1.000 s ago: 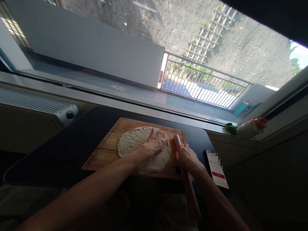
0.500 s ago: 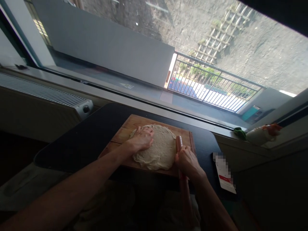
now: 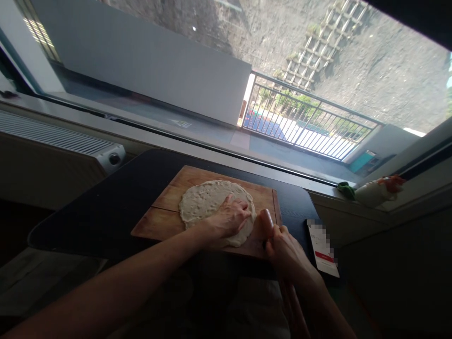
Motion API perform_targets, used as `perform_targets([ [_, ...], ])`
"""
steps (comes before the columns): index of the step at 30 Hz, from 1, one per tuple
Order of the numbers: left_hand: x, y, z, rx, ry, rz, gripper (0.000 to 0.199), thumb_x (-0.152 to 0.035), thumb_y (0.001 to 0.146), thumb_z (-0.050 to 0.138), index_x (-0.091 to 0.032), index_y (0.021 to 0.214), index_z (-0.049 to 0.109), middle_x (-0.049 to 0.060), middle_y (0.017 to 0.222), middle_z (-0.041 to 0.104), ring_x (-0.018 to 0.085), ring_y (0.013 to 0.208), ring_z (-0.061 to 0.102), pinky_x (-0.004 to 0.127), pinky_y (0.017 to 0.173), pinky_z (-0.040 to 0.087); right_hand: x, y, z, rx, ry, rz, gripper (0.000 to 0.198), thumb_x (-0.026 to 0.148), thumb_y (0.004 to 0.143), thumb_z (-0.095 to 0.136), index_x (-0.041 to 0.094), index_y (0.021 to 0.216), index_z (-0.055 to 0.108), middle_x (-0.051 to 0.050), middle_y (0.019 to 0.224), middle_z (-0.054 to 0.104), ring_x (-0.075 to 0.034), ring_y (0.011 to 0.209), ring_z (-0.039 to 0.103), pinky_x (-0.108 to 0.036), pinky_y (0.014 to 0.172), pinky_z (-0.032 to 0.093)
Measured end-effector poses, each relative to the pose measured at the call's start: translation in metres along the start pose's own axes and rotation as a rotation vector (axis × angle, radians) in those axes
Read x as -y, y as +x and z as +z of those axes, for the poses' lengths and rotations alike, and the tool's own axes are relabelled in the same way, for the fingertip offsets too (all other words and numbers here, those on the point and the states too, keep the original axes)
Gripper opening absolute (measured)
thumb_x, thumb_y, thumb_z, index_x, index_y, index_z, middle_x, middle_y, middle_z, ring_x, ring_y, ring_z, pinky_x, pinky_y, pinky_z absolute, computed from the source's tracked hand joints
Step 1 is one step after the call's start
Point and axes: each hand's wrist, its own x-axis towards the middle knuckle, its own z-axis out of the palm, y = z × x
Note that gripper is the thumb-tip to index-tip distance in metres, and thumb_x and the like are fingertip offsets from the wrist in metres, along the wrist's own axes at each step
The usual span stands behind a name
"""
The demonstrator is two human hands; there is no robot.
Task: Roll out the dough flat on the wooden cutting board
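A flattened round of dough (image 3: pixel 201 200) with a bumpy surface lies on a wooden board (image 3: pixel 158 223). Over its right part is my left hand (image 3: pixel 231 217), palm down, touching the dough with fingers apart and slightly bent; nothing shows in its grasp. My right hand (image 3: pixel 286 247) is wrapped around a long wooden rolling pin (image 3: pixel 267 220), just right of the dough. The pin's near end tips toward the board's right side, while its other end runs down toward my body, partly hidden by my hand and forearm.
The board rests on a dark table (image 3: pixel 106 207) against the window sill. A phone (image 3: pixel 323 249) lies at the table's right edge. A radiator (image 3: pixel 70 141) stands at left. On the sill at right are a green item (image 3: pixel 346 190) and a pale container (image 3: pixel 374 193).
My left hand has moved from the dough's left part to its right part. My right hand has shifted the rolling pin slightly right, away from the dough. The view has turned a little.
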Motion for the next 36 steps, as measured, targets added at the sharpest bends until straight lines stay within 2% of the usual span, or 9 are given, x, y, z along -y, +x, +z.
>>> perform_targets([
  [3,0.001,-0.002,-0.002,0.005,-0.007,-0.015,0.025,-0.023,0.088,0.045,-0.023,0.104,0.064,0.008,0.110,0.060,0.026,0.108,0.052,0.056,0.105,0.023,0.004,-0.006,0.000,0.017,0.044,-0.059,0.025,0.025,0.083,0.047,0.015,0.105,0.052,-0.011,0.102,0.056,-0.021,0.089,0.060,-0.027,0.070,0.041],
  [7,-0.001,-0.003,-0.003,0.008,0.002,-0.025,0.026,-0.021,0.087,0.045,-0.023,0.106,0.063,0.008,0.112,0.059,0.026,0.110,0.051,0.056,0.105,0.022,0.008,-0.004,-0.003,0.010,0.025,-0.010,0.027,0.025,0.083,0.047,0.014,0.107,0.052,-0.012,0.103,0.055,-0.022,0.087,0.060,-0.028,0.070,0.040],
  [12,-0.002,-0.002,-0.002,0.027,-0.006,-0.025,0.027,-0.021,0.086,0.046,-0.022,0.106,0.063,0.009,0.111,0.060,0.027,0.109,0.051,0.055,0.104,0.023,0.009,-0.005,-0.004,0.043,0.063,-0.094,0.023,0.027,0.084,0.046,0.016,0.102,0.053,-0.009,0.101,0.056,-0.019,0.084,0.059,-0.026,0.069,0.039],
  [18,0.001,-0.004,-0.001,0.034,-0.017,-0.033,0.029,-0.024,0.088,0.043,-0.021,0.111,0.061,0.010,0.115,0.059,0.027,0.111,0.051,0.058,0.105,0.022,0.000,-0.005,-0.002,0.029,0.070,-0.110,0.020,0.028,0.085,0.047,0.016,0.098,0.054,-0.007,0.097,0.056,-0.016,0.079,0.058,-0.025,0.065,0.036],
  [23,-0.004,0.001,-0.005,0.073,-0.008,-0.027,0.034,-0.022,0.086,0.044,-0.022,0.118,0.058,0.011,0.119,0.058,0.028,0.112,0.050,0.057,0.104,0.025,-0.016,0.006,-0.002,-0.004,-0.014,0.021,0.022,0.028,0.085,0.046,0.015,0.100,0.055,-0.007,0.094,0.055,-0.017,0.078,0.056,-0.027,0.064,0.034],
  [25,-0.002,0.004,-0.008,0.106,-0.005,-0.020,0.032,-0.023,0.087,0.044,-0.023,0.113,0.062,0.010,0.119,0.058,0.028,0.113,0.050,0.055,0.104,0.025,-0.017,0.010,-0.002,-0.017,-0.033,0.001,0.024,0.025,0.084,0.048,0.016,0.104,0.055,-0.008,0.096,0.054,-0.019,0.084,0.056,-0.027,0.067,0.036],
  [29,0.023,-0.005,-0.017,0.119,-0.070,-0.047,0.031,-0.030,0.089,0.042,-0.025,0.109,0.064,0.006,0.121,0.060,0.023,0.114,0.051,0.044,0.105,0.029,-0.011,-0.002,-0.013,-0.022,0.007,-0.170,0.039,0.019,0.083,0.050,0.023,0.121,0.052,-0.005,0.098,0.053,-0.018,0.089,0.053,-0.026,0.073,0.039],
  [32,0.053,-0.030,-0.025,0.050,-0.074,-0.135,0.033,-0.032,0.088,0.045,-0.022,0.114,0.063,0.006,0.125,0.058,0.021,0.116,0.051,0.034,0.103,0.033,-0.002,-0.019,-0.025,-0.045,0.095,-0.433,0.054,0.009,0.084,0.044,0.031,0.133,0.043,-0.004,0.103,0.053,-0.016,0.091,0.050,-0.026,0.078,0.042],
  [36,0.078,-0.066,-0.033,0.085,-0.040,-0.240,0.034,-0.034,0.086,0.048,-0.023,0.116,0.062,0.006,0.129,0.056,0.022,0.121,0.048,0.036,0.104,0.031,0.019,-0.022,-0.021,0.004,0.150,-0.729,0.056,0.006,0.083,0.045,0.028,0.134,0.043,-0.007,0.106,0.052,-0.019,0.096,0.048,-0.031,0.082,0.045],
])
